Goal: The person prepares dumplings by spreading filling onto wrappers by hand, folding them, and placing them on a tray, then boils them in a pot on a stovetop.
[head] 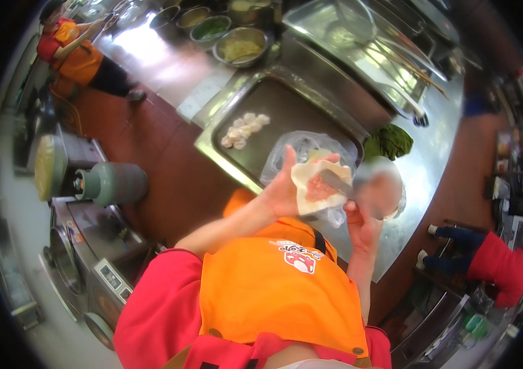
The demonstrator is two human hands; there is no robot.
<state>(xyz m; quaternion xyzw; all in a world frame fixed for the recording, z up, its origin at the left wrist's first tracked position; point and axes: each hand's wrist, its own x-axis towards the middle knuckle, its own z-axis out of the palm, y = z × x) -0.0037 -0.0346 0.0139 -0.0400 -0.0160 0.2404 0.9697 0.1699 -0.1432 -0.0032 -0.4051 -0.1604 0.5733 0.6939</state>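
My left hand [284,187] holds up a square dough wrapper [310,205] with pink minced filling [320,188] on it. My right hand [362,223] grips a flat metal spatula [336,182], whose blade lies on the filling. Just right of the wrapper is a round bowl [378,188], its contents blurred. Behind my left hand a clear plastic bag [284,154] with pale wrappers in it lies at the near right of a dark metal tray [289,104]. Several folded dumplings [244,131] sit together on the tray's left part.
Bowls of chopped food [241,47] stand beyond the tray. Farther right are a steel basin [335,55] and a dark green cloth [388,141]. A gas cylinder [120,183] stands left. One person [77,55] is at the upper left, another [496,267] at the right.
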